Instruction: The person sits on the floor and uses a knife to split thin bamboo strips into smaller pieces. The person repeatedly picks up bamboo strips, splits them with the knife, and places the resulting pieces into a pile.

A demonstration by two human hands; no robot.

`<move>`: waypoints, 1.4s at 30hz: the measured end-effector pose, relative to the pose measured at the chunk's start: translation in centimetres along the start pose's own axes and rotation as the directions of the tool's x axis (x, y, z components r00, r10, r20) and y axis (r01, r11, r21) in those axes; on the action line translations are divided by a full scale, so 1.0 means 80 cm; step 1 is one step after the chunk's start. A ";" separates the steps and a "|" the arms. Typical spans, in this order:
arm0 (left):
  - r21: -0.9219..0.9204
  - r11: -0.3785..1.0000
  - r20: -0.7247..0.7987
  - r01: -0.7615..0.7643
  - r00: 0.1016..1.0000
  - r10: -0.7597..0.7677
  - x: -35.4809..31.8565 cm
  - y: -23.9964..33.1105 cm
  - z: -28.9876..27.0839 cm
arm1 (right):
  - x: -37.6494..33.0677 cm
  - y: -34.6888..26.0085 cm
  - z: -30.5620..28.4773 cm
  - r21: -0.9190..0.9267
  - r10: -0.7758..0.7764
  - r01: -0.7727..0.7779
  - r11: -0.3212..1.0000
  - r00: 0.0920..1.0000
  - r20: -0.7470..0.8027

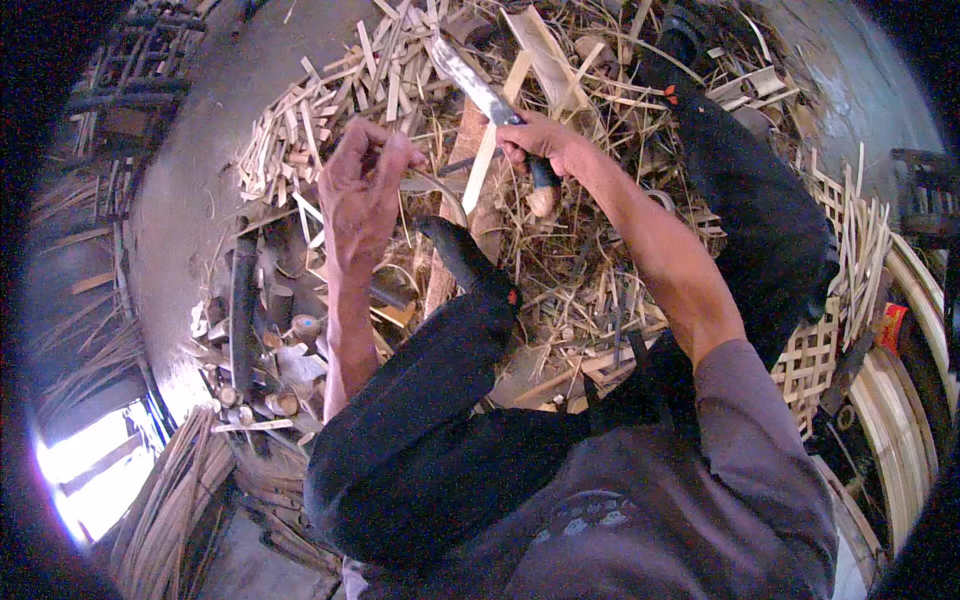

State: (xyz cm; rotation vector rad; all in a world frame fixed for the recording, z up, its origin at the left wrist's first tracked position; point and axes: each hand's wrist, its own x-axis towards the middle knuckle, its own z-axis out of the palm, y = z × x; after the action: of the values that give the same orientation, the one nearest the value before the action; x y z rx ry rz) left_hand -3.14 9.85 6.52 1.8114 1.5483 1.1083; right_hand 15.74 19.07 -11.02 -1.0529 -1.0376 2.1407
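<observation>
My right hand [537,140] is closed around the handle of a large knife [480,92]. Its blade slants up and to the left, and a rounded light wooden butt shows below the fist. My left hand [368,175] is raised to the left with fingers curled and tips close together; what they hold, if anything, I cannot make out. A thin curved strip [447,188] shows just right of its fingertips. By the knife and my right fingers lies a pale flat bamboo strip [483,170]; whether they touch is unclear. Below is a brown piece of wood [470,130].
A heap of short split sticks [290,135] lies far left of the hands. Shavings [570,250] cover the floor between my legs. Cut logs [243,310] lie at the left. A woven lattice piece [805,370] and curved pale slats [890,430] stand at the right.
</observation>
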 end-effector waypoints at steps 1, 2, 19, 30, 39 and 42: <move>-0.150 0.987 -0.012 0.054 0.998 -0.057 -0.004 0.000 0.005 | -0.005 -0.005 0.005 0.016 -0.017 0.017 1.000 1.000 -0.005; -0.109 0.994 -0.033 0.010 0.999 -0.013 0.003 0.001 0.007 | -0.009 -0.010 0.010 0.004 -0.051 0.051 0.999 0.999 -0.015; -0.607 0.683 -0.505 -0.407 0.861 0.064 0.025 -0.037 0.074 | -0.100 0.196 0.143 -0.651 -0.243 -0.005 0.759 0.925 -0.291; -0.308 0.879 -0.467 -0.364 0.863 0.194 0.008 -0.018 -0.024 | -0.097 0.120 0.161 -0.772 -0.199 0.026 0.635 0.971 -0.131; -0.324 0.932 -0.236 -0.166 0.968 0.090 -0.050 -0.129 0.004 | -0.086 0.214 0.122 -0.757 0.045 -0.194 0.624 0.976 -0.212; -0.482 0.874 -0.062 0.066 0.992 -0.109 -0.033 -0.122 0.044 | -0.089 0.209 0.117 -0.799 -0.092 -0.078 0.597 0.982 -0.165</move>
State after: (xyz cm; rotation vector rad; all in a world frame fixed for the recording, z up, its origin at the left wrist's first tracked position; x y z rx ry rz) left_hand -5.63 9.91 -3.92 1.3592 1.2411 1.3959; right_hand 9.90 0.76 -17.97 -1.5956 -1.9900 1.4584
